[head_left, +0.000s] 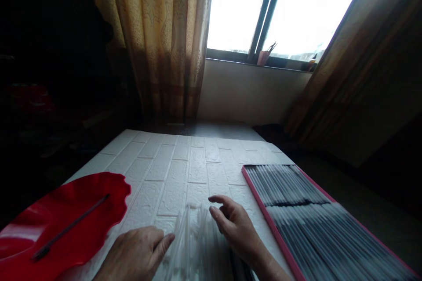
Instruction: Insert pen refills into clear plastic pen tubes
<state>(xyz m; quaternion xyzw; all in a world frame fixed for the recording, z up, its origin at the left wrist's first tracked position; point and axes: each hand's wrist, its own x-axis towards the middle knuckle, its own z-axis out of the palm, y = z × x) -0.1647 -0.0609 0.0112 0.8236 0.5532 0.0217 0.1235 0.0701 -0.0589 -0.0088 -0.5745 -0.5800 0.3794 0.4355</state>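
A loose bundle of clear, thin plastic tubes or sleeves (189, 246) lies on the white table at the near middle, blurred. My left hand (135, 252) is at the bundle's left side, fingers curled under and thumb pointing towards the tubes; whatever it may hold is hidden. Over the bundle's right edge is my right hand (235, 224), thumb and forefinger apart with nothing seen between them. Dark slender sticks (242, 268) show partly beneath my right wrist.
To the left, a red scalloped tray (112, 219) holds one dark slender stick (72, 227). A pink-edged box (268, 217) at right contains two rows of sleeved dark sticks (326, 237). The white brick-patterned tabletop (198, 164) reaches towards a curtained window.
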